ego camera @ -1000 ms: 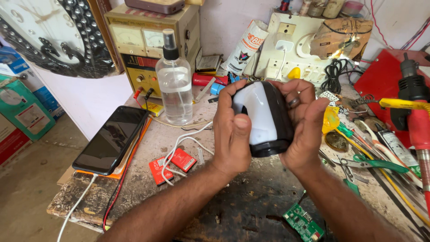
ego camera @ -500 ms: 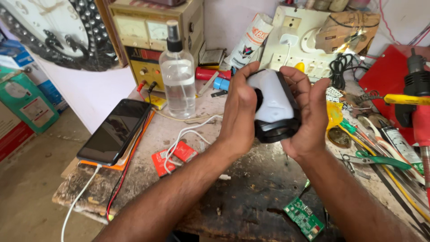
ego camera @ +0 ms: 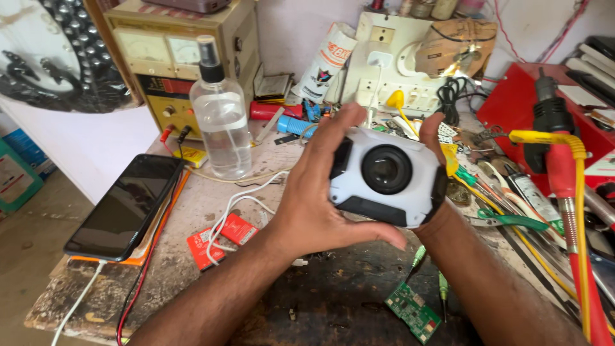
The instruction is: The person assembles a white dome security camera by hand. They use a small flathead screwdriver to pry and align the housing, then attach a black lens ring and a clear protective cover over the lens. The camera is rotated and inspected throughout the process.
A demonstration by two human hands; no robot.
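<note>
White device (ego camera: 387, 176), one, two hands (ego camera: 314, 211)

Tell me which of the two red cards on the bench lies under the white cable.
The right red card, nearer the left hand; the other red card lies beside the white cable.

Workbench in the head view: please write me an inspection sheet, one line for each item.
Surface: worn wooden bench, dirty and scratched.
Job's things: white and black device with a round dark centre, held up above the bench.
Clutter: spray bottle, phone on an orange pad, green circuit board, red cards, pliers and screwdrivers at the right.
Grippers: left hand grips the device's left side; right hand, mostly hidden, holds its right side.
Cables: white cable looped by the cards; yellow cable over the red tool.
Surroundings: meter box and socket board at the wall.
</note>
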